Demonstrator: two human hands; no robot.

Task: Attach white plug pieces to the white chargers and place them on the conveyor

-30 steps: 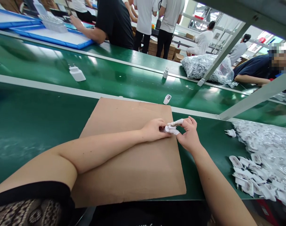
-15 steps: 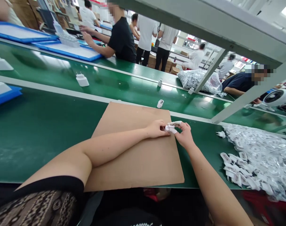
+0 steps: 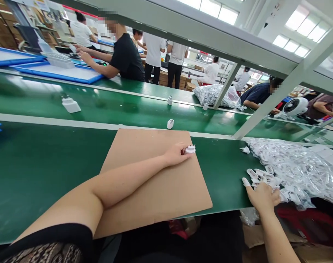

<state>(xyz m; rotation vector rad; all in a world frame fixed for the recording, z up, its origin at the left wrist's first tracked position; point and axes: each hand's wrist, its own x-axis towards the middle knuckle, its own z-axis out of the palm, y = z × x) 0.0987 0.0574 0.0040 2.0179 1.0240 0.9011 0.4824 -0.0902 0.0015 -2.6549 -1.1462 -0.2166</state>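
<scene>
My left hand (image 3: 174, 155) is closed on a white plug adapter (image 3: 190, 149), held over the right edge of a brown cardboard sheet (image 3: 158, 197). Small prongs show on the adapter's upper side. Off to the right, my right hand (image 3: 263, 198) lies over a pile of loose white plug parts (image 3: 253, 173), its fingers apart and a white cover on the thumb. Some fingertips are hidden among the parts. A single two-pin plug piece (image 3: 245, 150) lies just beyond the pile.
Clear plastic bags of parts (image 3: 298, 164) lie at the right. White adapters (image 3: 170, 124) stand on the green conveyor belt (image 3: 122, 115) behind a pale rail. A slanted metal post (image 3: 254, 117) rises from that rail. Across the belt, a person in black (image 3: 126, 54) works beside blue-edged trays (image 3: 87, 75).
My right hand has left the adapter and moved right to the loose plug parts. My left hand keeps hold of the adapter. The camera view has turned rightward.
</scene>
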